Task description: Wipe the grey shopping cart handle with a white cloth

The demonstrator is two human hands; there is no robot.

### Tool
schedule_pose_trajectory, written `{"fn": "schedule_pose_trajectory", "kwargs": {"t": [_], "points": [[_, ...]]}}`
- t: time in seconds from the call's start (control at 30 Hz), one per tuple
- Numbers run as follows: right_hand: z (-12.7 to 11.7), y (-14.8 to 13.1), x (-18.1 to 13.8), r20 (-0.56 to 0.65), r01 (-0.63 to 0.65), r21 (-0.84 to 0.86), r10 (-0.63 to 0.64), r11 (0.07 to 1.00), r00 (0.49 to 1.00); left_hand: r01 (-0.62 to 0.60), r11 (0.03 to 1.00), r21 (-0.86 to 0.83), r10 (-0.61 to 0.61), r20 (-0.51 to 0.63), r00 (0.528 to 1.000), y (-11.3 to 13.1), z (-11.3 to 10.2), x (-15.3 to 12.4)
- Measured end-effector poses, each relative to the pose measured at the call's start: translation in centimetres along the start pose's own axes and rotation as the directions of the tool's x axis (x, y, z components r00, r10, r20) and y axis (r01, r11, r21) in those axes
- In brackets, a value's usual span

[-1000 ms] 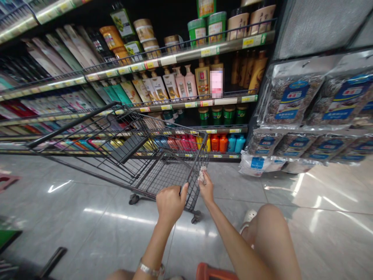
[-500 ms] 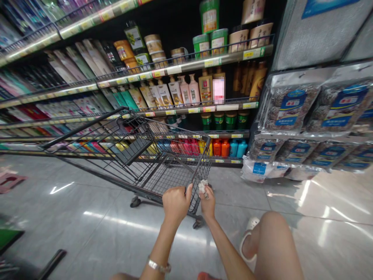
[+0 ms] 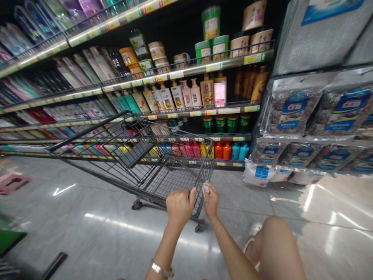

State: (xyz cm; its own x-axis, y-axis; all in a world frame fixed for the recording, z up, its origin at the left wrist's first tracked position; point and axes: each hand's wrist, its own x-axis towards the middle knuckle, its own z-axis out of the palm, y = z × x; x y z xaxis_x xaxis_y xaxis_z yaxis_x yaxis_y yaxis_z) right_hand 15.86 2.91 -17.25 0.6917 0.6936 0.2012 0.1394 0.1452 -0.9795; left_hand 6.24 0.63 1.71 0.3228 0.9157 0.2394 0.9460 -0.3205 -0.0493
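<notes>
A dark metal shopping cart (image 3: pixel 171 182) stands in front of me, its wire basket bare inside and its handle to the upper left. My left hand (image 3: pixel 180 205), with a silver band on the wrist, is closed round the cart's rail at the near right corner, thumb pointing up. Just right of it, my right hand (image 3: pixel 211 200) pinches a crumpled whitish cloth or tissue (image 3: pixel 205 187) against the wire mesh of the cart's front end. The fingertips of my right hand are partly covered by the cloth.
Behind the cart, shelves (image 3: pixel 180 74) hold bottles and tubs. Packs of steel scourers (image 3: pixel 294 109) hang at the right. A pink stool (image 3: pixel 13 183) stands on the floor at the far left. My bent knee (image 3: pixel 279 241) is at lower right.
The whole view has shifted slightly, so the cart and shelves sit a little lower and further right. My right hand and the cloth have come closer to the mesh; my left hand keeps its grip.
</notes>
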Motion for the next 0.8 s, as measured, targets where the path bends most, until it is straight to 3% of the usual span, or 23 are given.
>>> {"fn": "schedule_pose_trajectory", "kwargs": {"t": [0.17, 0.33, 0.43, 0.53, 0.7, 0.8], "points": [[-1.2, -0.7, -2.8, 0.012, 0.033, 0.027, -0.033, 0.999, 0.999, 0.000, 1.000, 0.004, 0.000, 0.015, 1.000, 0.0, 0.0, 0.0], [-2.3, -1.8, -5.7, 0.064, -0.064, 0.103, 0.057, 0.993, 0.996, 0.001, 1.000, 0.001, -0.001, 0.030, 1.000, 0.0, -0.2, -0.2], [-3.3, -2.0, -5.9, 0.169, -0.116, 0.117, 0.095, 0.986, 0.981, -0.002, 1.000, -0.007, 0.002, 0.030, 1.000, -0.1, -0.3, -0.4], [-4.5, -1.2, -4.1, 0.217, -0.158, 0.085, 0.136, 0.984, 0.967, -0.012, 1.000, -0.015, 0.013, 0.023, 1.000, -0.2, -0.3, -0.8], [-4.3, 1.0, 2.0, -0.060, -0.193, 0.024, 0.195, 0.981, 0.979, -0.031, 0.999, -0.022, 0.031, -0.001, 1.000, -0.2, -0.2, -1.4], [-2.7, 1.8, 4.9, -0.131, -0.184, 0.016, 0.185, 0.983, 0.974, -0.041, 0.999, -0.021, 0.041, -0.007, 0.999, -0.2, -0.2, -1.6]]}}
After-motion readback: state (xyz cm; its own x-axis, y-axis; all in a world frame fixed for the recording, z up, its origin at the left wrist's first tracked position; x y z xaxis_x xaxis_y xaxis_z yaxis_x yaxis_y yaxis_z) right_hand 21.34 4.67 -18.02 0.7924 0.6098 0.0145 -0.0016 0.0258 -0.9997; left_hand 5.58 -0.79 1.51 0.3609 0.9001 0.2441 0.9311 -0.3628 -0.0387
